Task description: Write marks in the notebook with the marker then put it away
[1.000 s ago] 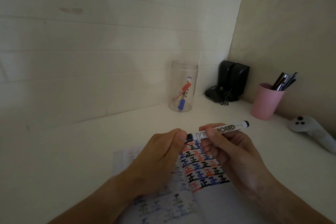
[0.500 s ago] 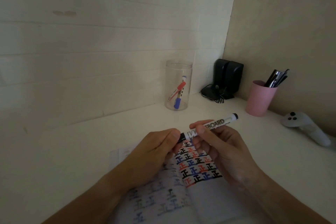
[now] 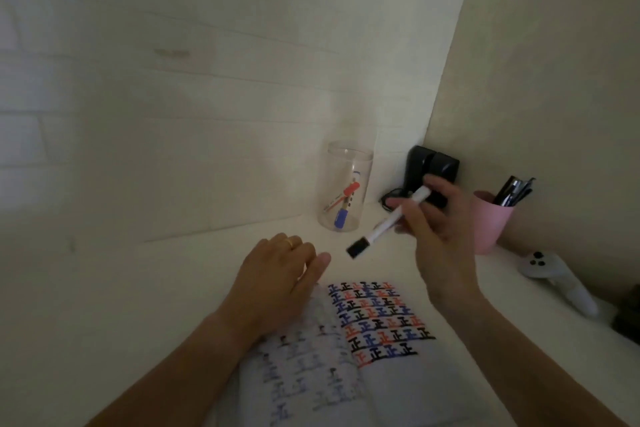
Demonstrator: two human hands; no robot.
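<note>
Since a second ago the left hand (image 3: 277, 274) has let go of the marker (image 3: 388, 224) and rests flat, fingers loosely apart, on the notebook (image 3: 346, 350), while the right hand (image 3: 440, 236), fingers clamped on the barrel, has lifted it toward the clear jar (image 3: 346, 184). Capped black end down-left, its "BOARD" lettering is no longer readable. Rows of black, red and blue "正" marks fill the right page on the tabletop (image 3: 138, 288).

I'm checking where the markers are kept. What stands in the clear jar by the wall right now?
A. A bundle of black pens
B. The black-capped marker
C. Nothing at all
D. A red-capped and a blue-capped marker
D: through the clear jar a red-capped marker and a blue-capped marker show, while the black-capped marker is in the right hand.
</note>
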